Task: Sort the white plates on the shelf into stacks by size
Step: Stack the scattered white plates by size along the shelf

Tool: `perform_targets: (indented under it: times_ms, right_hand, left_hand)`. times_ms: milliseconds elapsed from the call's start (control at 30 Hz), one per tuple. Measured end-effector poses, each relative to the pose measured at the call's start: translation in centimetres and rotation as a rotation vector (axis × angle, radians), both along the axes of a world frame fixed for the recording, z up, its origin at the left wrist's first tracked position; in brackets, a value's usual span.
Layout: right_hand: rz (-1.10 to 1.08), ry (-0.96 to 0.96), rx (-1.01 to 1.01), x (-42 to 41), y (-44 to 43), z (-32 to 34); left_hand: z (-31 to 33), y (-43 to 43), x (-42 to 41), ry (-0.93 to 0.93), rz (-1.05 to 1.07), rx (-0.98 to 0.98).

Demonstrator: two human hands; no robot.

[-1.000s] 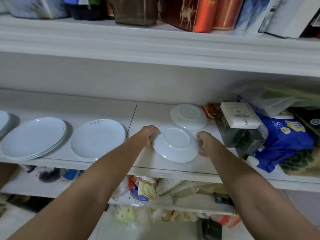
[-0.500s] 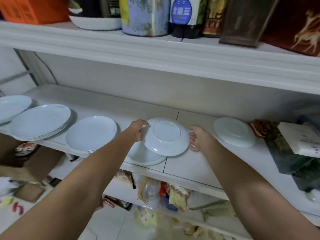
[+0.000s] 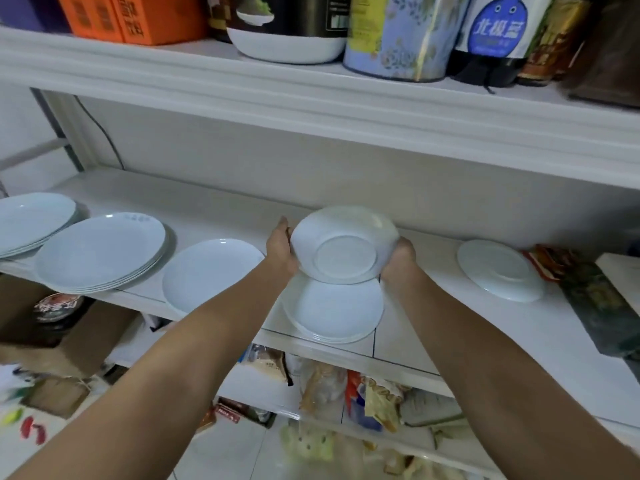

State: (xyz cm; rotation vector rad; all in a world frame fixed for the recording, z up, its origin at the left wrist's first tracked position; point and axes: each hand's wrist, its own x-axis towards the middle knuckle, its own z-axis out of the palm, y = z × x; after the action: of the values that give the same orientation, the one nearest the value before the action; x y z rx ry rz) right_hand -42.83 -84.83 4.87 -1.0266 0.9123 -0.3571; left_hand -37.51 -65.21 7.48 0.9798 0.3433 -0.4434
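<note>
Pinching the plate (image 3: 343, 244) by opposite rims with left grip (image 3: 282, 251) and right grip (image 3: 398, 263), tilted, base up, over the stack (image 3: 334, 313). Risks slipping (slick glaze) or landing askew, shoving stack off the shelf (image 3: 221, 209) edge.

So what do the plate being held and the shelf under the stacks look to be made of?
Held plate: likely glazed white ceramic, possibly opal glass; smooth glossy surface, raised foot ring underneath. Shelf: seems glossy white tile or laminate; soft sheen and a thin dark seam between panels.
</note>
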Motion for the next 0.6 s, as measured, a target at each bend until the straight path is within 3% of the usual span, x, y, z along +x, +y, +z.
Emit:
perform_targets:
  times_ms: [200, 300, 500, 600]
  right_hand:
    - [-0.195, -0.113, 0.109, -2.3, 3.3, 1.6]
    - [-0.191, -0.184, 0.117, -3.2, 3.8, 1.2]
    - [-0.095, 0.020, -0.039, -5.0, 3.9, -0.8]
    - [-0.059, 0.043, -0.023, -5.7, 3.9, -2.2]
  left_hand:
    - [-1.5, 0.9, 1.2, -0.041, -0.048, -0.064]
    - [-1.7, 0.9, 0.7, -0.113, -0.129, 0.064]
    - [-4.4, 1.0, 0.3, -0.177, -0.155, 0.297]
    - [-5.1, 1.0, -0.3, -0.190, -0.211, 0.414]
